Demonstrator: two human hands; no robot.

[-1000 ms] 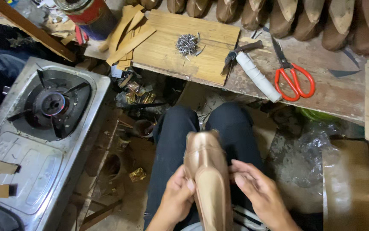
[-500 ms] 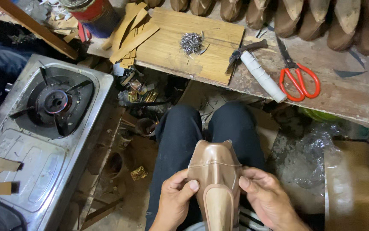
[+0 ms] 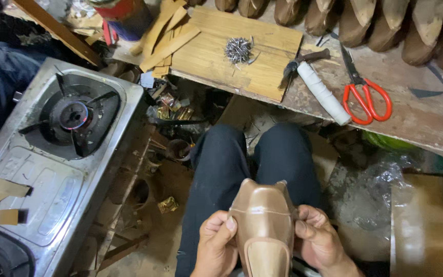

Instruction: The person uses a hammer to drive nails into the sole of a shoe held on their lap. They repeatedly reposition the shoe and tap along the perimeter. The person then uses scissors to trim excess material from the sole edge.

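A tan leather shoe upper on a last (image 3: 263,221) rests over my lap, between my knees in dark trousers. My left hand (image 3: 217,244) grips its left side, thumb pressed on the leather. My right hand (image 3: 318,240) holds the right side, fingers curled around the edge. Both hands sit at the bottom of the head view.
A steel gas stove (image 3: 52,154) with a lit burner stands at left. On the bench ahead lie a bamboo board (image 3: 262,66) with a pile of nails (image 3: 238,50), a hammer with a white-wrapped handle (image 3: 320,88), red scissors (image 3: 366,95) and a row of shoe lasts (image 3: 386,25). Scraps litter the floor.
The shoe has come closer to me and lower in view, and both hands have shifted up its sides to grip it nearer the heel.
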